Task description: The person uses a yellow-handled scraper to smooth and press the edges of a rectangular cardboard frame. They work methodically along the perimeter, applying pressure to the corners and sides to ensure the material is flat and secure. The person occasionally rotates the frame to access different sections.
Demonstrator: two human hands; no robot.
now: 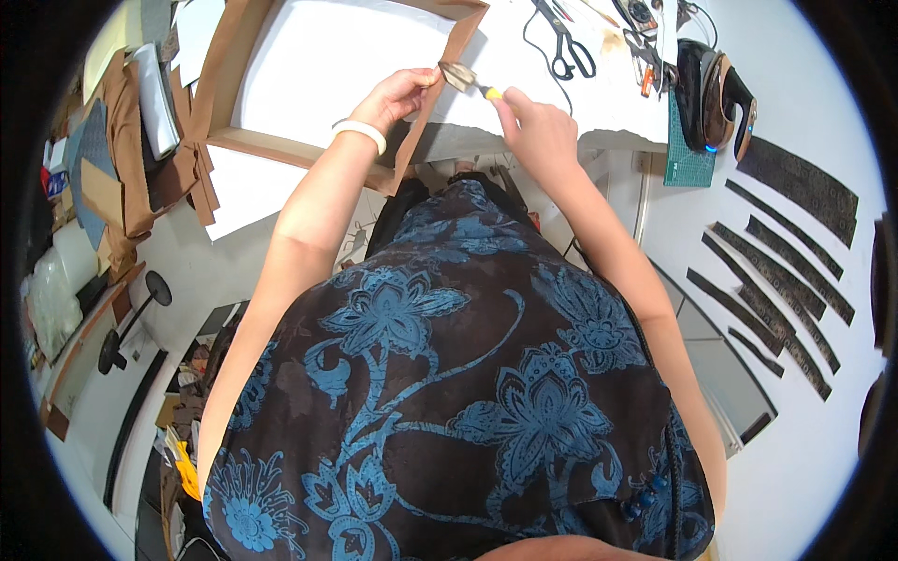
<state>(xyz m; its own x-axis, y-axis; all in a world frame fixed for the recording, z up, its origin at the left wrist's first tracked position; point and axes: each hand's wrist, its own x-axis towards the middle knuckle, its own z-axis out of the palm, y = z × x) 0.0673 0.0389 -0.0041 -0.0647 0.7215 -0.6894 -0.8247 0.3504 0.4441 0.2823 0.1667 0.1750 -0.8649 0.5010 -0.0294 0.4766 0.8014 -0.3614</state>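
Note:
A shallow brown box frame [427,131] with a white inside lies at the table's front edge, its near right corner jutting past the edge. My left hand [398,95], a pale bangle on its wrist, is closed on the frame's right wall, thumb and fingers pinching the rim. In my right hand [543,126] is a small brush-like tool [458,77] with a yellow and black handle and a tan, leaf-shaped head. The head points left and meets the outside of that wall near my left fingertips; whether it touches is hard to tell.
Black scissors [564,47] and a dark cord lie behind my right hand. Farther right are pliers, an iron [703,93] and a green cutting mat [689,154]. Dark patterned strips [786,266] lie on the white surface at right. Brown sheets [126,140] are piled at left.

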